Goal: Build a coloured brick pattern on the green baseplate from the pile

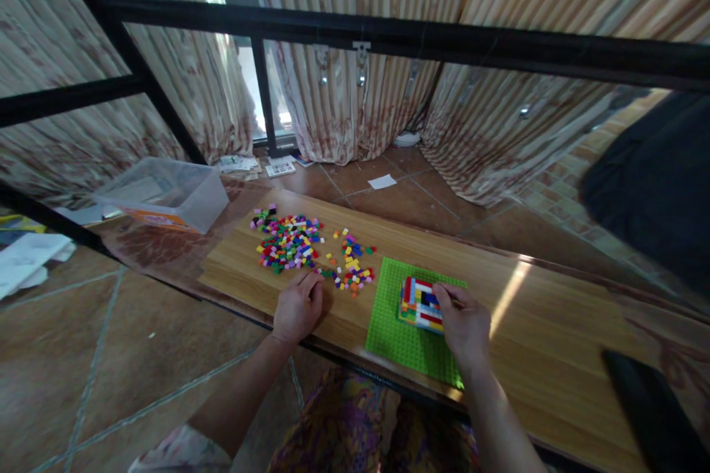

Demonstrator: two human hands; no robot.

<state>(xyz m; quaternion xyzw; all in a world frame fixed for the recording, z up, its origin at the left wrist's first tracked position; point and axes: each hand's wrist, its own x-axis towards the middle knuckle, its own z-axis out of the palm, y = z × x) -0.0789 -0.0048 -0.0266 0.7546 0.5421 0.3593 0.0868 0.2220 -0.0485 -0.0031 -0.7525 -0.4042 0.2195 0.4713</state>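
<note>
A small block-shaped build of coloured toy bricks (pixel 420 303) sits on a green studded baseplate (pixel 388 318). My right hand (pixel 464 321) is at its right end, thumb and fingers pinched together against the top layer. The hand covers that end, and anything between the fingertips is hidden. To the left, my left hand (pixel 299 304) rests on the wooden board with its fingers curled closed. Whatever it may hold cannot be made out. Just beyond it lies a heap of loose toy bricks (pixel 288 242), and a smaller scatter of bricks (pixel 350 259) spreads toward the baseplate.
The wooden board (pixel 546 332) lies along a low table. A clear plastic box (pixel 203 199) stands at the far left. At the right is a dark flat object (pixel 654 406). A black metal bar (pixel 388 37) crosses ahead, in front of curtains (pixel 366 103).
</note>
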